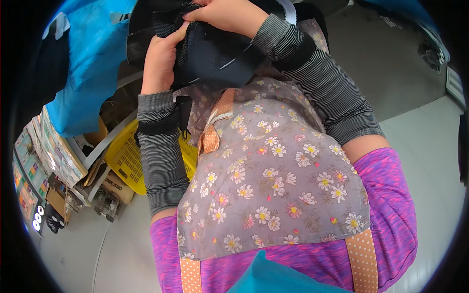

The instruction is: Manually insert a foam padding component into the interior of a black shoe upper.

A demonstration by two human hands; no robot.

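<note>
A dark garment, black and navy with mesh-like patches and short pale lines, hangs over my lap at the top of the head view. My left hand grips it at its left part, with thumb stretched up toward the other hand. Just above and to the right, my right hand pinches the same fabric, thumb close to the left thumb. Part of the right hand's fingers lies beyond the upper edge. The kind of garment cannot be made out.
A yellow plastic basket stands on the floor left of my lap. Bright blue sheeting hangs at the upper left, beside more dark cloth. Below the table frame is a small metal device. A flowered apron covers my lap.
</note>
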